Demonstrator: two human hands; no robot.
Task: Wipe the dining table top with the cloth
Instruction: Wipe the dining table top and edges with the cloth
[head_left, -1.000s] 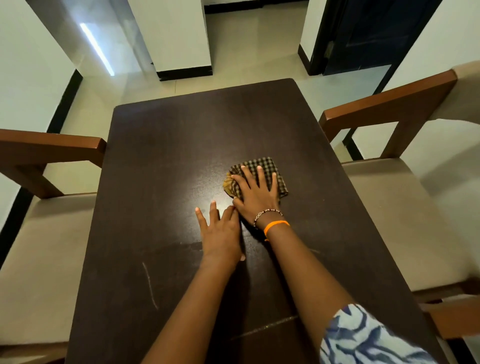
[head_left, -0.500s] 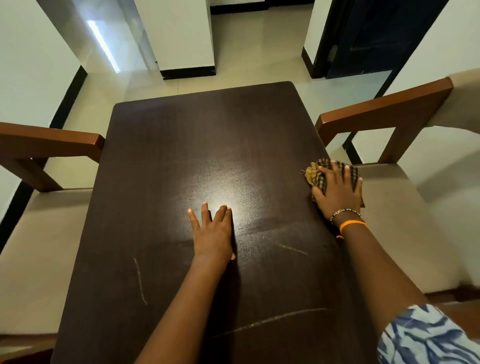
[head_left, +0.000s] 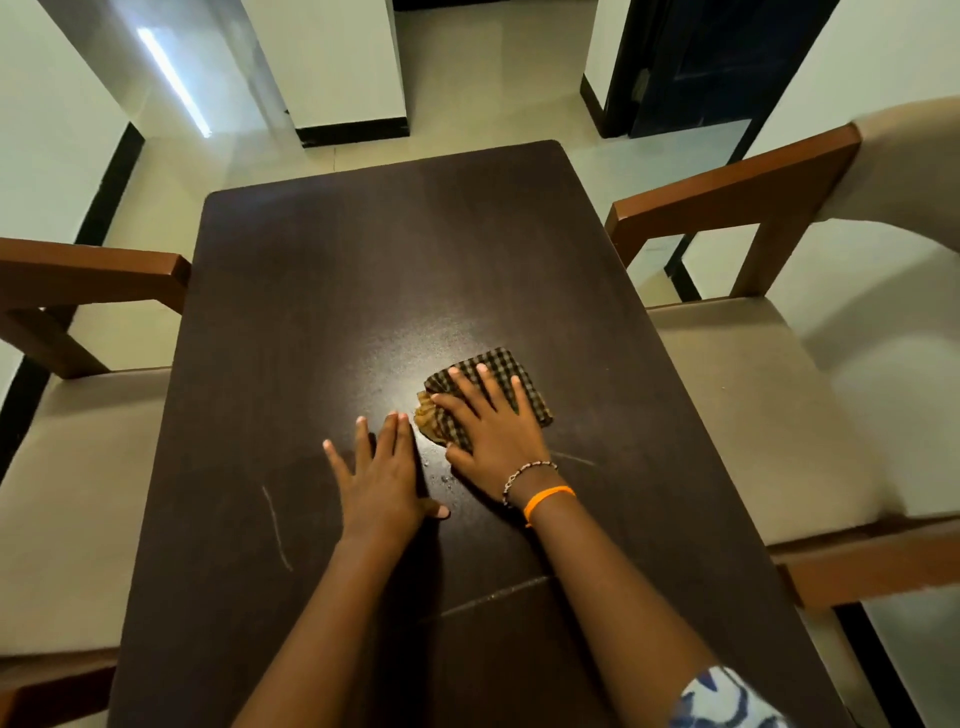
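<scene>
Checked cloth (head_left: 488, 397) lies under the flat, spread right hand (head_left: 493, 426); left hand (head_left: 382, 475) rests flat beside.

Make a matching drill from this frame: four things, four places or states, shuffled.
Things:
1. cloth
2. left hand
3. right hand
4. wristband

States:
A. orange, round the right wrist
B. flat on the bare table, fingers spread
C. checked, folded, lying under a palm
D. pressing down on the cloth

Pairs: 1-C, 2-B, 3-D, 4-A
</scene>
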